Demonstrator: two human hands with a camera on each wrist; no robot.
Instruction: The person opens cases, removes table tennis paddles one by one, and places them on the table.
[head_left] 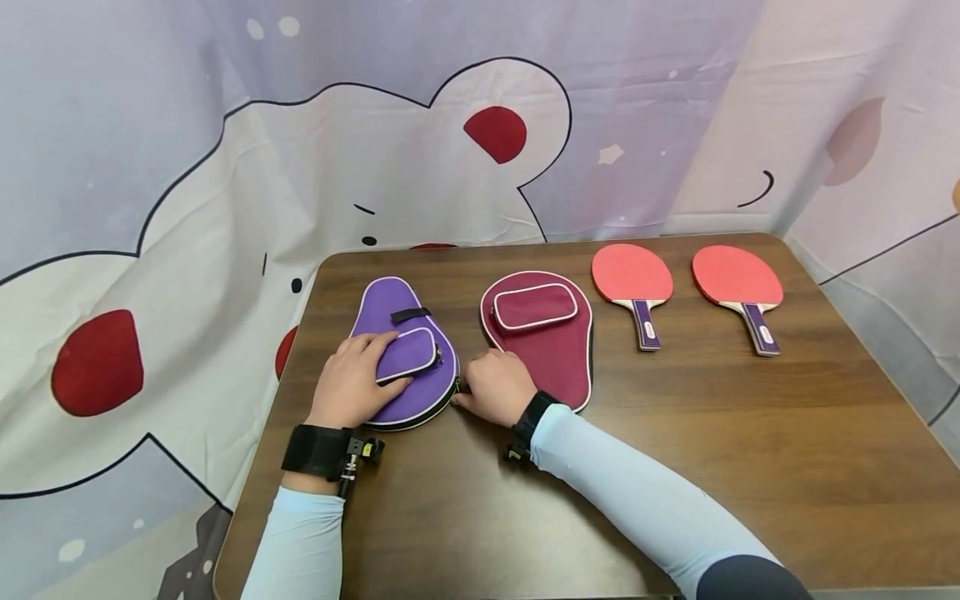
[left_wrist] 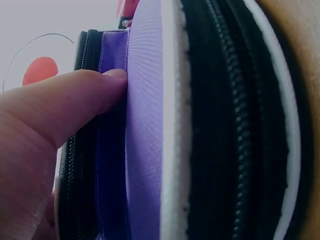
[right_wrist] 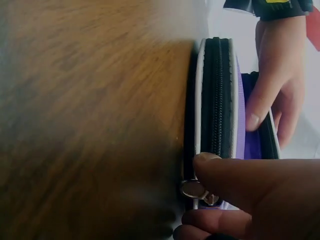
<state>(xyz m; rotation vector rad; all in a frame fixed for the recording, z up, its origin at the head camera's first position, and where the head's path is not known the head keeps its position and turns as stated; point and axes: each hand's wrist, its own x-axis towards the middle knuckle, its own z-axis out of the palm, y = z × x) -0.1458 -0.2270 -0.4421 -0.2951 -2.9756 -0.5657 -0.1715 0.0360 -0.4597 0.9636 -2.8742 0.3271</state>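
A purple table tennis bat case (head_left: 390,304) with white piping lies at the left of the table. My left hand (head_left: 352,379) grips its raised front pocket (head_left: 408,354), thumb against the pocket's near side. At the case's lower right edge is my right hand (head_left: 498,387), fingers curled. In the right wrist view, the thumb and fingers close around the ring-shaped zipper pull (right_wrist: 192,189). The black zipper (right_wrist: 218,100) beyond the thumb looks closed. Just right of that hand lies a dark red bat case (head_left: 558,354), its pocket at the top.
Two red table tennis bats, a left one (head_left: 632,273) and a right one (head_left: 737,275), lie at the back right, handles towards me. All rests on a brown wooden table (head_left: 735,467). A printed cloth (head_left: 337,167) hangs behind it.
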